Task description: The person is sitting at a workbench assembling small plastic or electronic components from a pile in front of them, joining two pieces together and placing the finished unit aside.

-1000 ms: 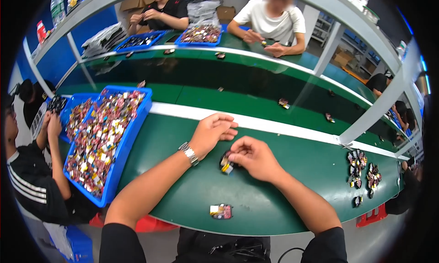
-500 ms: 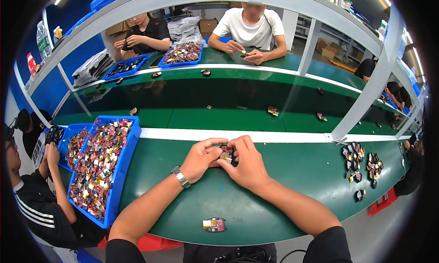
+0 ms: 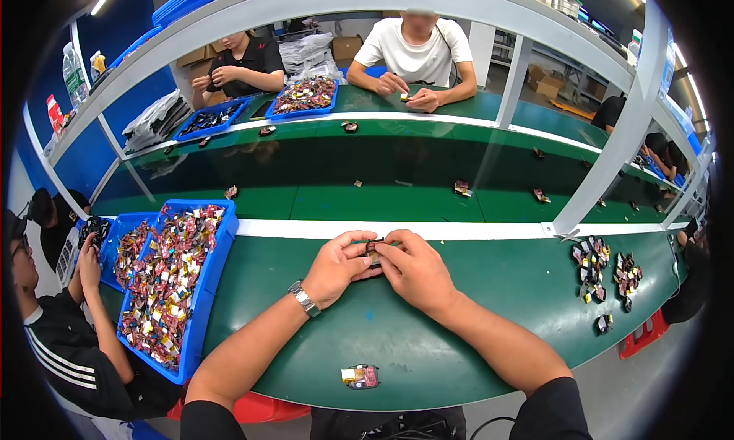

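Observation:
Over the middle of the green bench (image 3: 474,348), my two hands meet around a small electronic assembly (image 3: 374,253) with a dark casing and a yellowish part. My left hand (image 3: 333,273), below a metal watch, pinches its left side. The thumb and fingers of my right hand (image 3: 419,275) press on its right side and top, hiding much of it. Nearer to me lies a similar assembly (image 3: 360,376) in a black frame, with a red board and a white and yellow part.
At left, a blue tray (image 3: 214,287) brims with small red, white and yellow parts. Dark assemblies (image 3: 590,269) sit in clusters at right. Beyond a white rail (image 3: 306,228), scattered pieces (image 3: 462,188) lie on a green belt. Metal posts (image 3: 612,146) frame the bench; co-workers sit opposite and left.
The assembly in my hands has been turned, so less of its reddish face shows. My right fingers have closed in over its top. The view has shifted slightly.

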The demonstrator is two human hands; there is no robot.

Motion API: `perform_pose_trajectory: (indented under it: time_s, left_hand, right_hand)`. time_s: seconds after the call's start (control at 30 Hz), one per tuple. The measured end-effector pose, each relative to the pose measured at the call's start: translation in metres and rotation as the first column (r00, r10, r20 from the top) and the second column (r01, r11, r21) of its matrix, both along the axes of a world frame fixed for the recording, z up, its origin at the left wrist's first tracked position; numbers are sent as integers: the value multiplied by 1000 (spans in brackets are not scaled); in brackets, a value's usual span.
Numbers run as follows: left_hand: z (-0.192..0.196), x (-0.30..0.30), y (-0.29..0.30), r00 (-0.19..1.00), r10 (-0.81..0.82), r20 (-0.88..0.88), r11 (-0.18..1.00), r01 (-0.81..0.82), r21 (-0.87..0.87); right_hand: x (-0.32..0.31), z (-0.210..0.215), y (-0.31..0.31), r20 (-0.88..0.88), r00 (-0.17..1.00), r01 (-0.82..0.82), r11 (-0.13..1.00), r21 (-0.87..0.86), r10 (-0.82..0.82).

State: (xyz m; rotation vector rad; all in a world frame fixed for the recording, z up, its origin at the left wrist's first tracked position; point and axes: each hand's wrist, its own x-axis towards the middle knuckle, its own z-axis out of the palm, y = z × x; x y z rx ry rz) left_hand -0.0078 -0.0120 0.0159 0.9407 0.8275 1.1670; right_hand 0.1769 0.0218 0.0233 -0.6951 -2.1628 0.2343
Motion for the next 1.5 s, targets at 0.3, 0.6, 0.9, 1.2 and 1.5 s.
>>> perform_pose_trajectory:
  time_s: [0.3, 0.6, 0.9, 1.2, 1.5]
  left_hand:
    - [1, 9, -2, 999, 3, -55, 1000, -3, -3]
    - [0, 5, 0, 1000, -7, -19, 1000, 7, -23]
    - [-2, 4, 1, 998, -40, -43, 999, 41, 23]
    - [-1, 4, -1, 997, -45, -69, 999, 47, 27]
    - [-1, 3, 0, 996, -50, -79, 999, 50, 1]
  right_hand:
    - [-2, -3, 3, 53, 995, 78, 997, 20, -79]
    - [5, 5, 11, 80, 995, -64, 997, 31, 62]
    - [12, 10, 18, 53, 992, -99, 959, -265, 117]
    - [11, 9, 17, 44, 990, -112, 949, -293, 130]
    - [15, 9, 16, -4, 959, -274, 916, -292, 285]
